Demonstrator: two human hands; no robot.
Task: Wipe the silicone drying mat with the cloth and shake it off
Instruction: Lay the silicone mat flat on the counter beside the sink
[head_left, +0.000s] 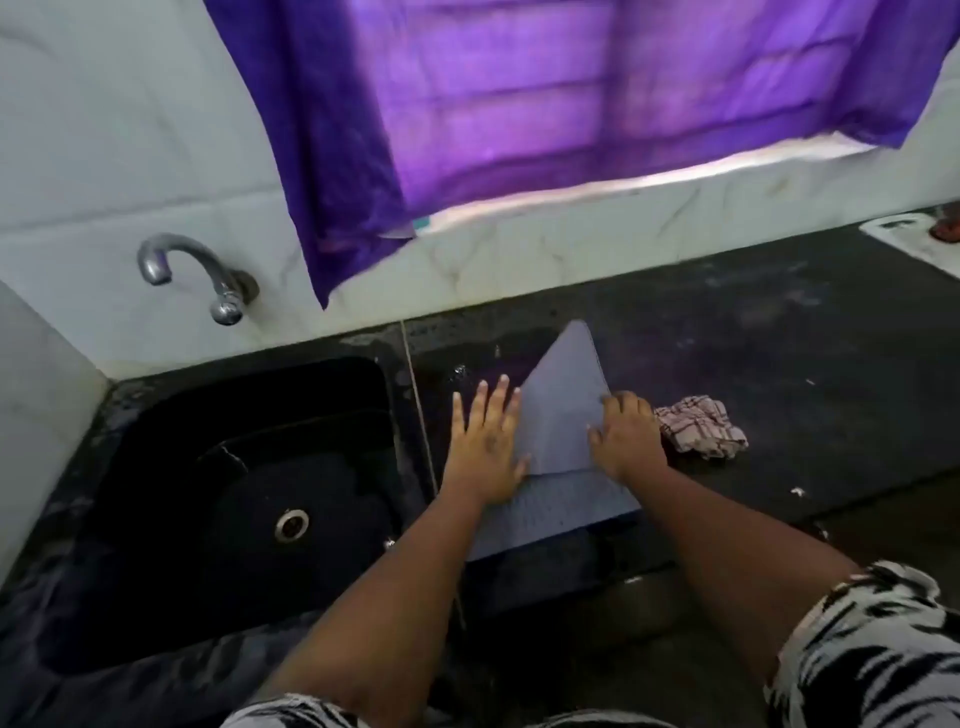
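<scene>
Right now the silicone drying mat (558, 441) lies on the dark desk (779, 364) just right of the sink (234, 493), folded over on itself so that one corner points toward the wall. My left hand (485, 447) is spread flat with fingers wide, pressing the mat's left edge; its grip holds nothing. My right hand (626, 436) rests curled on the folded flap, fingers bent over its right edge, though I cannot tell whether they truly pinch it.

The risk I see is the fold springing open or the mat sliding on what looks like a wet desk, since its near edge hangs a little over the front. If I lift one hand carelessly, it could slip off toward me or flop into the sink.

The checked cloth (698, 426) sits crumpled just beside my right hand, free to reach. The tap (197, 275) and the purple curtain (519, 130) stand well clear; nothing blocks the way.
</scene>
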